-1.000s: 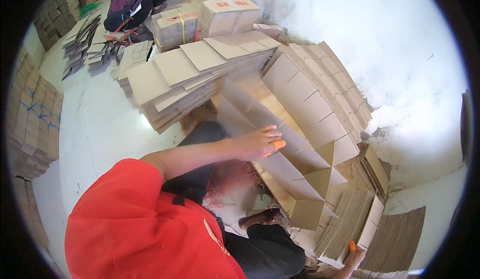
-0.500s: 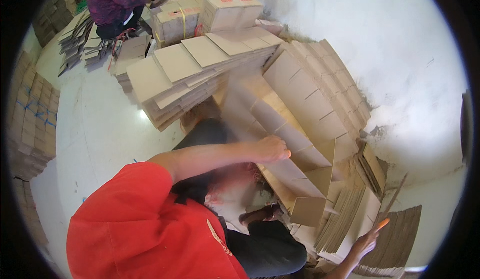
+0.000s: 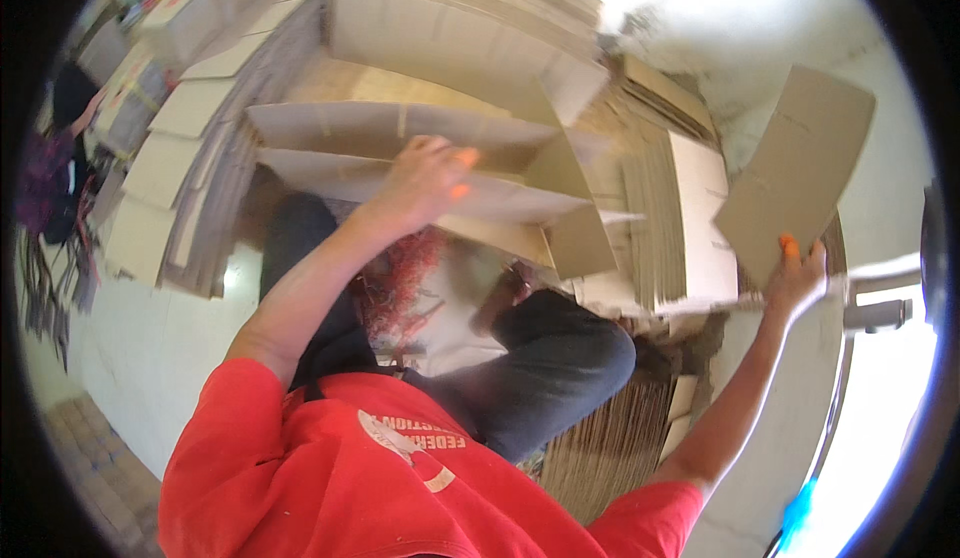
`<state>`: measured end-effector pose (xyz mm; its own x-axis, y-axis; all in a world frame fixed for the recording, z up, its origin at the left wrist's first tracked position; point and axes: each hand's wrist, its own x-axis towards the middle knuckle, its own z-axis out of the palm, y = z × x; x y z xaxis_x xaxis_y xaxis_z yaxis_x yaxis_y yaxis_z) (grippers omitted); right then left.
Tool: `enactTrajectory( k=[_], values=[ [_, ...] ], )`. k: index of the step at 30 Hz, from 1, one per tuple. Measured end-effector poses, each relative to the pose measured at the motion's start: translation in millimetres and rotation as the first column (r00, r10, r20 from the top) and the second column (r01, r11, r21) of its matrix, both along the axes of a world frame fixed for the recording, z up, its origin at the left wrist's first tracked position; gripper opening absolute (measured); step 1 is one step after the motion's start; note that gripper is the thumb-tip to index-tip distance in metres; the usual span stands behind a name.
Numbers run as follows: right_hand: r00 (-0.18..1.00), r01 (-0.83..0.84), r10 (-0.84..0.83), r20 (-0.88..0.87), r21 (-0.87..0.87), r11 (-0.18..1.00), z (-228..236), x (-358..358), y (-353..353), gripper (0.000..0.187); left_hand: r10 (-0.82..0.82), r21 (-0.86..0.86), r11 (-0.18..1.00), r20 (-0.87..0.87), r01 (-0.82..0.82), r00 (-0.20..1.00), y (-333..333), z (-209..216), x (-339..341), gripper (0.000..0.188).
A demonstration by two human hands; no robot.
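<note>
A half-assembled cardboard divider, made of long strips with crosspieces slotted in at its right end, stands in front of my lap. My left hand is curled over the near long strip, its thumb apparently on the near face; blur hides part of the grip. Out to the right, my right hand is closed on the lower end of a flat cardboard sheet, raised and tilted. Orange covers show on fingertips of both hands.
A stack of cut sheets stands right of the divider, with another slotted stack behind it. More layered sheets lie to the left. Bundled cartons and another person are at far left. A bright opening is at right.
My view has turned to the right. My right hand has raised the sheet, which now shows its broad face instead of its edge. My left hand stays at the divider.
</note>
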<state>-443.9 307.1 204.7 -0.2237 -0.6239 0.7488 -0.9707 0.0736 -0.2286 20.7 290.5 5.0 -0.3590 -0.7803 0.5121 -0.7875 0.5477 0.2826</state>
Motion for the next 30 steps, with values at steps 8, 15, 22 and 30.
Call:
enactTrajectory(
  k=[8,15,22,30],
  values=[
    [0.823,0.381,-0.071,-0.563,0.455,0.805,-94,-38,-42,0.010,-0.030,-0.039,0.999,-0.008,0.030,1.000,-3,-7,-7,0.043],
    [0.998,0.003,-0.042,0.049,0.622,0.783,-135,-73,-51,0.043,-0.060,0.007,0.998,-0.028,0.060,0.998,2,0,10,0.046],
    [0.958,0.033,0.032,-0.287,0.217,0.976,-23,17,-41,0.050,-0.033,0.135,0.990,0.032,0.028,0.999,-11,-13,13,0.033],
    [0.560,-0.762,0.503,0.658,0.171,0.624,0,136,-23,0.062,-0.093,0.177,0.980,0.005,0.091,0.996,-26,-6,9,0.022]
  ],
)
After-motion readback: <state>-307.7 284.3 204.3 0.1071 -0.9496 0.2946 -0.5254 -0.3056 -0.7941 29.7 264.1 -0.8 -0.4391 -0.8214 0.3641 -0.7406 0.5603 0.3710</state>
